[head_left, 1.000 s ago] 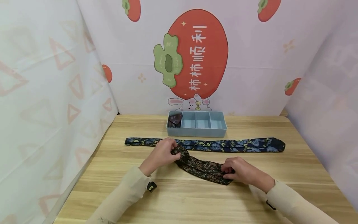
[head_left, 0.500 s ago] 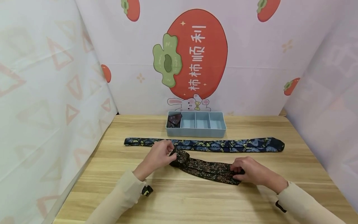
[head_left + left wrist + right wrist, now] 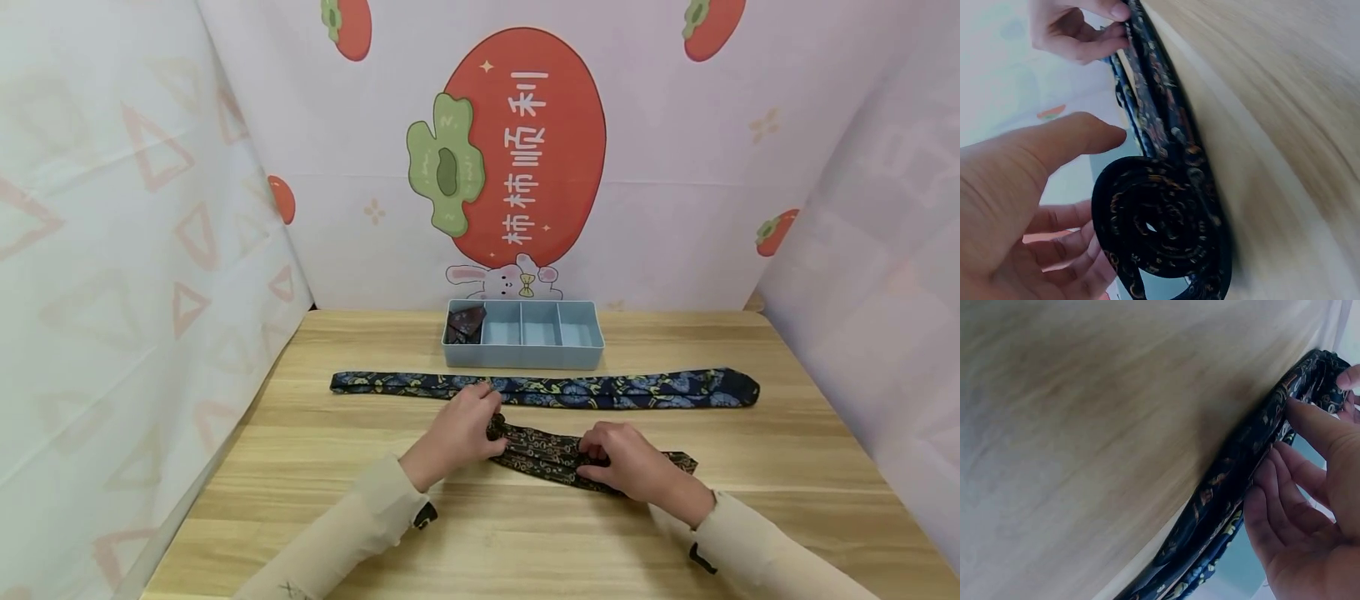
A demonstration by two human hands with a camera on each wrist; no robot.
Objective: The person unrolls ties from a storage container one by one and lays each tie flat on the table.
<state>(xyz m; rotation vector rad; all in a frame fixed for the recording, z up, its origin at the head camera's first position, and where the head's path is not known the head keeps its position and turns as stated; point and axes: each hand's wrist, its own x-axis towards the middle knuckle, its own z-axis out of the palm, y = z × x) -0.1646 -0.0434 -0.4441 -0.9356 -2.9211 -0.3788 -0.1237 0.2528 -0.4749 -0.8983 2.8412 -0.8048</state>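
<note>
A black necktie with small orange and pale figures lies on the table, its left end wound into a spiral roll. My left hand curves round that roll; in the left wrist view the thumb tip sits just off its outer turn, with several fingers behind it. Farther right along the flat stretch, my right hand pinches the necktie between thumb and fingers, as the right wrist view shows too. The pointed end sticks out past the right hand. Behind both hands a navy necktie with blue and yellow patterns lies stretched out.
At the back of the wooden table stands a light blue box split into several compartments. Its leftmost one holds a dark folded necktie. Printed cloth hangs behind and at both sides.
After a small shift left, my left hand has moved right with the roll. My right hand went right, then back left along the black necktie, so its pointed end now shows beyond the hand.
</note>
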